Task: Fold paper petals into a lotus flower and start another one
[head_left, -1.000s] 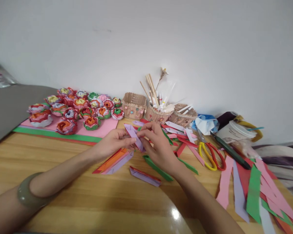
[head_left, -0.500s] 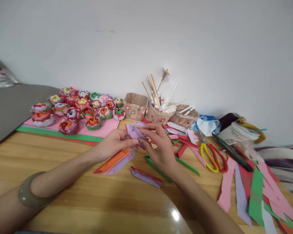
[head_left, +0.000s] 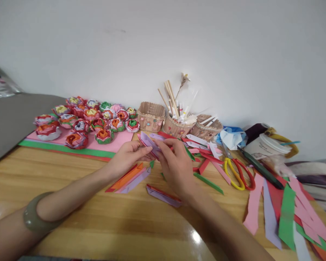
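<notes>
A folded purple paper strip with a red edge (head_left: 146, 140) is held between both hands above the wooden table. My left hand (head_left: 130, 154) pinches its left side, thumb on top. My right hand (head_left: 176, 163) grips the other end, its fingers bent over the paper and partly hiding it. Below my right hand lies a folded purple and red strip (head_left: 163, 195). Folded orange, pink and purple strips (head_left: 130, 179) lie side by side under my left hand. More folded strips in red, white and green (head_left: 208, 183) are scattered just right of my right hand.
Several paper flowers (head_left: 76, 139) stand on stacked coloured sheets (head_left: 122, 141) at the left. Three small baskets (head_left: 151, 117) line the wall, the middle one holding sticks. Scissors (head_left: 235, 174), a dark green tool (head_left: 260, 169), a white cup (head_left: 268, 145) and cut paper strips (head_left: 287, 217) are at the right.
The held purple paper has tilted and looks narrower, its opened fold now pressed flatter. Both hands have shifted slightly, with the right fingers nearer the left thumb.
</notes>
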The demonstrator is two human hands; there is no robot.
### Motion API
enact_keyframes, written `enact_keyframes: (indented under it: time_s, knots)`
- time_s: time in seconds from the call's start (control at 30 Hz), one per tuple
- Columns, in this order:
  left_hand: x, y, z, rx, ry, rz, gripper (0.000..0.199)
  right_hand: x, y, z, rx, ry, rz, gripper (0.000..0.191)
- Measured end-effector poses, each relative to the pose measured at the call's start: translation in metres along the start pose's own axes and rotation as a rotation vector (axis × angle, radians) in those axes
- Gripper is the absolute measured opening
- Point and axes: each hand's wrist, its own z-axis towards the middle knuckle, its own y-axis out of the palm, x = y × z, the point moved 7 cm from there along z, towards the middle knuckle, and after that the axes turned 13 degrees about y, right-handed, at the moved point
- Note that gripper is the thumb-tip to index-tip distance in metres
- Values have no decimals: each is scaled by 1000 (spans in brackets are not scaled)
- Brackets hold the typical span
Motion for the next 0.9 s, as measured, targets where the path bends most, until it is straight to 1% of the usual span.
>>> enact_keyframes:
  time_s: [0.07,0.13,0.2,0.27,0.3,0.37,0.43,0.53,0.73,0.83,0.9]
  knots:
    - [0,0,0,3,-5,9,17,3,-7,3,26,27,115,27]
    - [1,-1,1,1,-5,36,18,13,-11,8,-8,137,286,20]
    - [2,-2,1,-5,3,52,20,28,-9,13,-97,320,537,12]
    - [2,-1,1,-13,12,52,22,36,-1,16,-227,466,795,7]
    - [2,-1,1,-17,11,51,23,36,3,16,-297,502,879,7]
    - [1,0,1,-34,-3,51,26,33,10,15,-393,513,908,6]
    - [-1,3,1,-67,-20,42,28,31,12,13,-415,490,814,2]
    - [-1,7,0,-117,-26,20,27,25,9,12,-355,401,647,6]
    - [-2,6,-1,-151,-30,49,21,10,-1,10,-221,82,331,12]
    - [-5,3,0,-124,-57,54,19,6,1,5,-154,-56,179,17]
    - [-6,2,0,-101,-57,31,21,3,1,2,-111,-138,84,20]
